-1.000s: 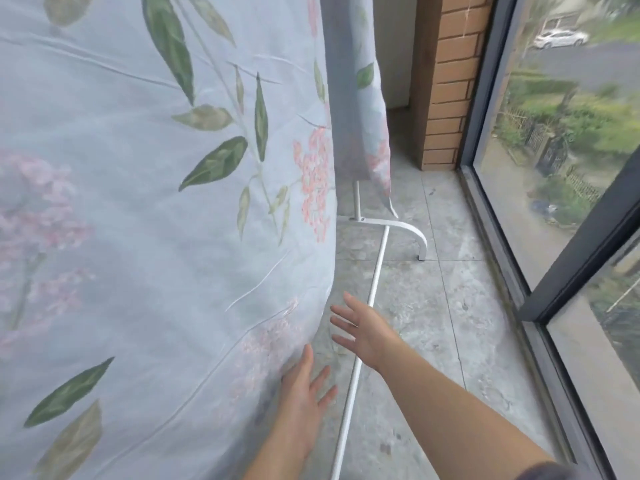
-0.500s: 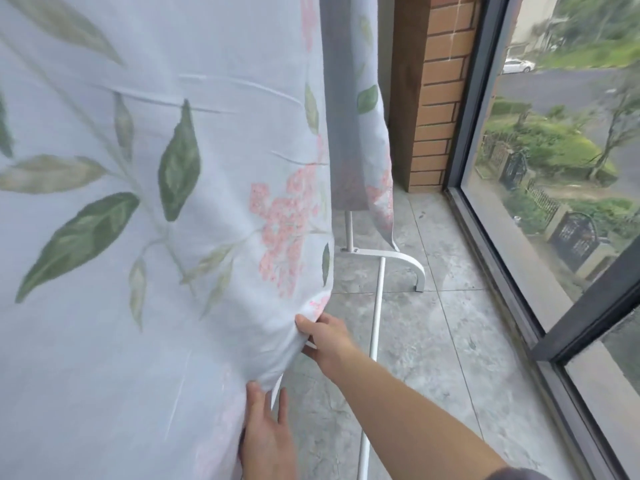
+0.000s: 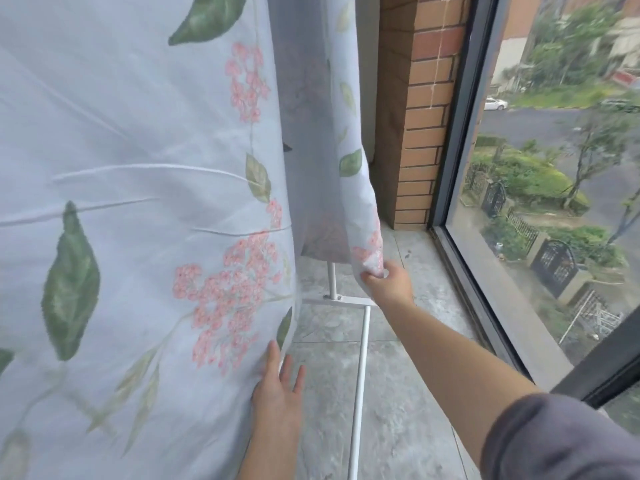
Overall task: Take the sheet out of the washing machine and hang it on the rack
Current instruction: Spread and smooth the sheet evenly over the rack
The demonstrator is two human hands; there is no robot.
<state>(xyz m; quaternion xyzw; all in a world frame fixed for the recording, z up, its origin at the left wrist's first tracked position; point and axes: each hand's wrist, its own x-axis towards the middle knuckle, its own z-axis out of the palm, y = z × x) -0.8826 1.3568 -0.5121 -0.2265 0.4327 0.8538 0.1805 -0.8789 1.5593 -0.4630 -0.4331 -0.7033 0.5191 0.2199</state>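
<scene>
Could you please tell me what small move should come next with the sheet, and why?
Probably a gentle tug down and outward with the right hand, to straighten the rear panel of the floral sheet. That hand grips the panel's lower corner, which looks bunched, while the left hand rests flat on the front panel's edge and can steady it.

The sheet (image 3: 138, 202) is running off the top, left and bottom edges and is covering the rack (image 3: 362, 358), leaving only a short upright and the floor bars showing; the long bar is leaving the bottom edge. The right hand (image 3: 389, 284) is burying its fingertips in bunched fabric. The sleeve (image 3: 561, 441) is being cut by the lower right corner. Trees beyond the window (image 3: 554, 209) are blurring.
</scene>
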